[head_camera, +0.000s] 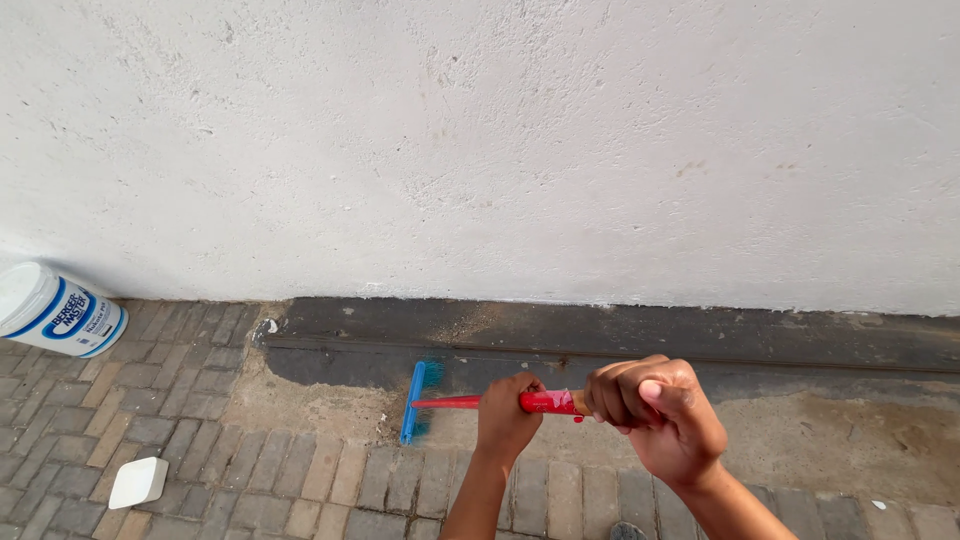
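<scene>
right now both hands, left hand (507, 412) and right hand (655, 408), grip the red-handled broom (455, 402), blue bristles on gritty brick paving (300, 470).

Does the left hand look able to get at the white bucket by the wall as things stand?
Probably not: the left hand grips the red broom handle, and the white bucket lies far off to its left, though nothing blocks the paving between.

White rendered wall (480, 140) marked by faint stains, dark base strip (620, 335) seen along its foot, white paint bucket (55, 310) tipped on brick paving (180, 400), white lid (138, 481) laid nearby.
</scene>
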